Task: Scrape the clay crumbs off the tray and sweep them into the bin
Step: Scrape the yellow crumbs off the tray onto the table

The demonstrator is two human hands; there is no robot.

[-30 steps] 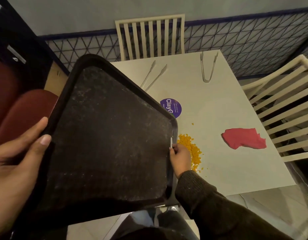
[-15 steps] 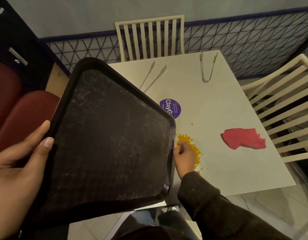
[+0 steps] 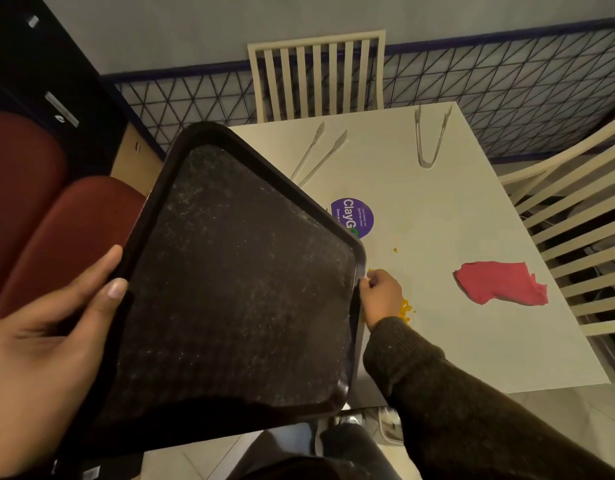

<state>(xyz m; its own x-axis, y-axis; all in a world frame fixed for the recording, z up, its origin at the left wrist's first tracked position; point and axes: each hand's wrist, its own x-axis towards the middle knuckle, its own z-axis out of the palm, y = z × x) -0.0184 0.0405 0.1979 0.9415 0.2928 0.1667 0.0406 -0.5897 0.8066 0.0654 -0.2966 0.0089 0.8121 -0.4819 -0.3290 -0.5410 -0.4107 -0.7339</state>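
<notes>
Left grip (image 3: 39, 341): curled round the tray (image 3: 230, 289) at its left rim, thumb on top.
Right grip (image 3: 380, 294): fingers curled at the right rim, pinching a small pale piece (image 3: 363, 280).
Tray: tilted, held over the surface (image 3: 455, 341) at its left side, dusted with pale specks.
Clay crumbs (image 3: 405, 308): yellow heap on the surface, partly under the right grip.
Pink cloth (image 3: 496, 282): further right, well apart.

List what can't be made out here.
Head view:
- Bin: nowhere in frame.
- Crumbs: pile mostly hidden behind the right hand.
- Right hand's grip: whether it pinches anything at the tray rim is too small to tell.
- Sticker: partly covered by the tray; small print unreadable.
- Left hand: cut off by the left edge; fingers under the tray hidden.
</notes>
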